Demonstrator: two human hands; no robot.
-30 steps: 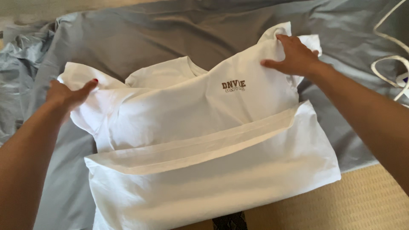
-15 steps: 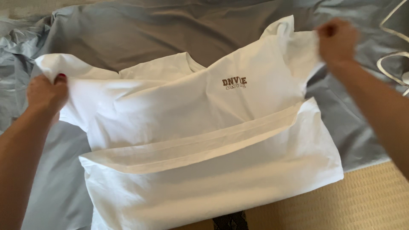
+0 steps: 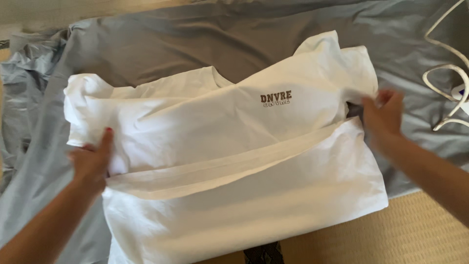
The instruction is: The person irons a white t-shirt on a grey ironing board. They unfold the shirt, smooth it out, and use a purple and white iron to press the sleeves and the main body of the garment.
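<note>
A white T-shirt (image 3: 215, 132) with a small dark chest print lies spread on a grey bedsheet (image 3: 195, 39), its lower part folded up toward the chest. My left hand (image 3: 93, 159) rests on the shirt's left side below the sleeve, fingers gripping the edge of the cloth. At the right side, just under the right sleeve, my right hand (image 3: 383, 115) pinches the shirt's edge. Both sleeves lie stretched outward.
The grey sheet is crumpled at the far left (image 3: 24, 88). A white cable (image 3: 447, 78) loops on the sheet at the right edge. A woven tan mat (image 3: 391, 234) shows below the bed's edge, and a dark patterned item (image 3: 264, 254) peeks out under the shirt.
Both hands have left the sleeve ends and moved down and inward to the shirt's sides. The sleeves now lie flatter and more spread.
</note>
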